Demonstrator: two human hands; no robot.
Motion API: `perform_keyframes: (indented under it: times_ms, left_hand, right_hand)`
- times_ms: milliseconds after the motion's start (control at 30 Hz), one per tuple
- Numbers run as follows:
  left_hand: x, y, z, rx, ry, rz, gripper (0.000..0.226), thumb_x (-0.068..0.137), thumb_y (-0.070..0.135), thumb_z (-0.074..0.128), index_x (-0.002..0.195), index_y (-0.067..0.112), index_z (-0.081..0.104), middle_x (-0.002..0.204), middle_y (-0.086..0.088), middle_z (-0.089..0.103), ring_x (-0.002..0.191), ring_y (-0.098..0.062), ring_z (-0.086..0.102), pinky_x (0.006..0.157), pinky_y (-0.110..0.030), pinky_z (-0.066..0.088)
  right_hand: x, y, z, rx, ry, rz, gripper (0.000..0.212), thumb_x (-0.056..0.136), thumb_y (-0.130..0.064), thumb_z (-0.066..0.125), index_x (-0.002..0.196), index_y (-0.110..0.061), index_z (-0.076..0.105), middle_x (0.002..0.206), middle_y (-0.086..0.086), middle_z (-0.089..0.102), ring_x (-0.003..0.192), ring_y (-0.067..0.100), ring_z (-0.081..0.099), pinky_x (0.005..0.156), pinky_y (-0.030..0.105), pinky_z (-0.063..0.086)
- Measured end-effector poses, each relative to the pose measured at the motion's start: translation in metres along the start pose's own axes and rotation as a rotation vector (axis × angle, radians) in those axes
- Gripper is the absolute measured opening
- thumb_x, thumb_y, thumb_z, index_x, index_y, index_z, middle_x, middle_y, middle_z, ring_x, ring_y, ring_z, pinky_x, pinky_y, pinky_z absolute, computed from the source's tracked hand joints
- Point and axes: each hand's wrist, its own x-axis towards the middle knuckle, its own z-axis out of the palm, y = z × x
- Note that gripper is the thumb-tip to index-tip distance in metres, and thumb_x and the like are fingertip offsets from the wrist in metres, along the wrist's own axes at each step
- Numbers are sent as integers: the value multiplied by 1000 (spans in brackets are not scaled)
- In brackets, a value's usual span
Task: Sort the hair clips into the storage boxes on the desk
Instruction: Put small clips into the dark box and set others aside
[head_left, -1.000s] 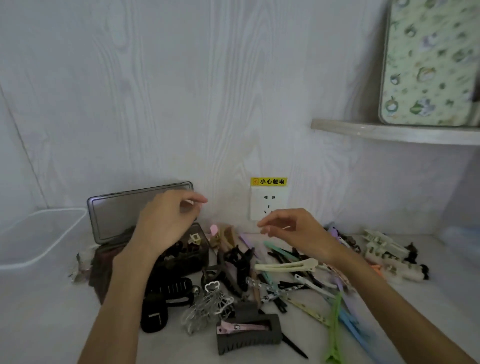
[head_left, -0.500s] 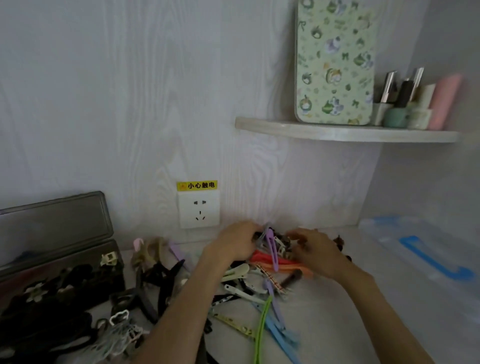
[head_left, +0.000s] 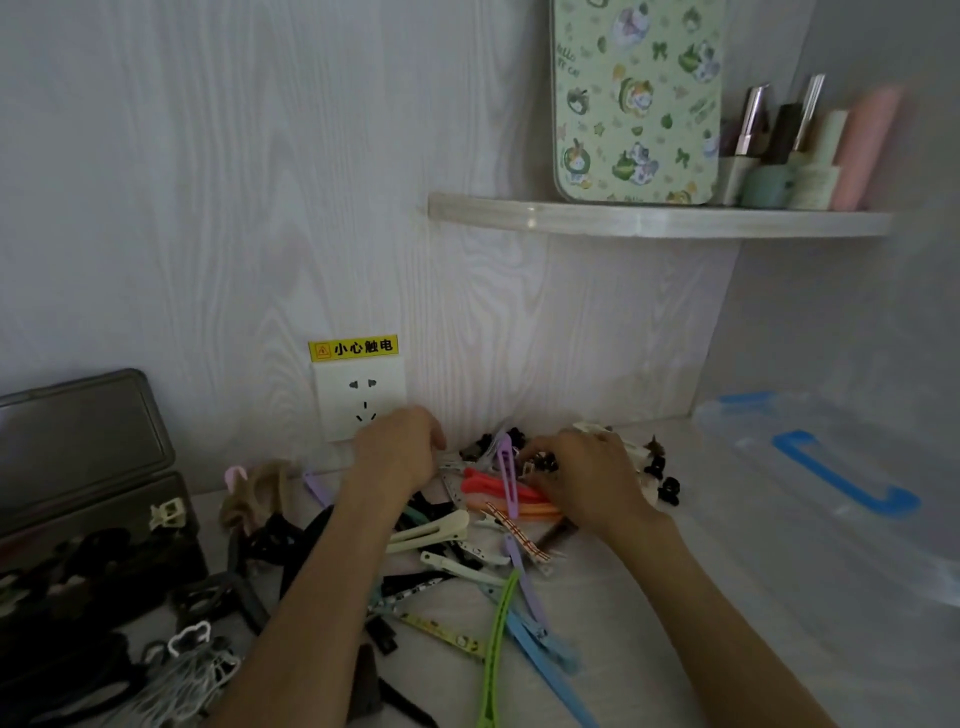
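A heap of hair clips (head_left: 467, 551) lies on the white desk, among them a purple snap clip (head_left: 506, 475), red and orange clips (head_left: 493, 488), a green clip (head_left: 496, 639) and a blue clip (head_left: 540, 636). My left hand (head_left: 400, 452) is in the back of the heap below the socket, fingers curled downward; what they touch is hidden. My right hand (head_left: 587, 478) reaches into the heap by the wall, and its fingertips pinch small black claw clips (head_left: 543, 461). An open grey tin box (head_left: 171, 540) at the left holds dark clips.
A clear plastic storage box with a blue handle (head_left: 841, 478) sits at the right. A wall socket (head_left: 358, 400) is just behind my left hand. A shelf (head_left: 649, 221) above carries a patterned tin and cosmetics. Black claw clips (head_left: 665, 483) lie right of my hand.
My view has swung right. Both hands dropped from the air above the tin box and heap into the back of the heap by the wall, and since half a second ago barely shifted.
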Motion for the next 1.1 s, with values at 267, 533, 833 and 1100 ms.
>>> perform_keyframes:
  times_ms: [267, 533, 833, 1100]
  left_hand:
    - [0, 14, 11, -111, -46, 163, 37, 94, 13, 45, 128, 26, 55, 130, -5, 59, 115, -27, 57, 92, -38, 48]
    - [-1, 10, 8, -85, -47, 156, 25, 88, 16, 60, 109, 26, 68, 117, -1, 67, 104, -19, 62, 85, -32, 51]
    - [-10, 42, -4, -351, 128, 271, 22, 91, 15, 53, 107, 22, 66, 110, 1, 68, 98, -17, 63, 79, -29, 47]
    - [-15, 31, -5, 89, 83, 178, 22, 89, 19, 50, 109, 15, 61, 110, -8, 65, 102, -27, 60, 75, -31, 38]
  right_hand:
    - [0, 0, -2, 226, 24, 45, 19, 78, -18, 69, 92, -30, 73, 94, -7, 73, 84, 10, 65, 75, 29, 53]
    - [10, 12, -13, 571, 231, 162, 11, 81, -19, 70, 90, -24, 72, 82, -8, 69, 72, -2, 61, 65, 5, 48]
    - [20, -9, -25, -5, -396, -30, 39, 81, -16, 66, 119, -23, 63, 111, 6, 67, 99, 20, 63, 81, 29, 51]
    - [18, 4, -24, 86, -287, 105, 19, 76, -21, 73, 95, -17, 73, 98, 4, 71, 86, 15, 65, 70, 22, 46]
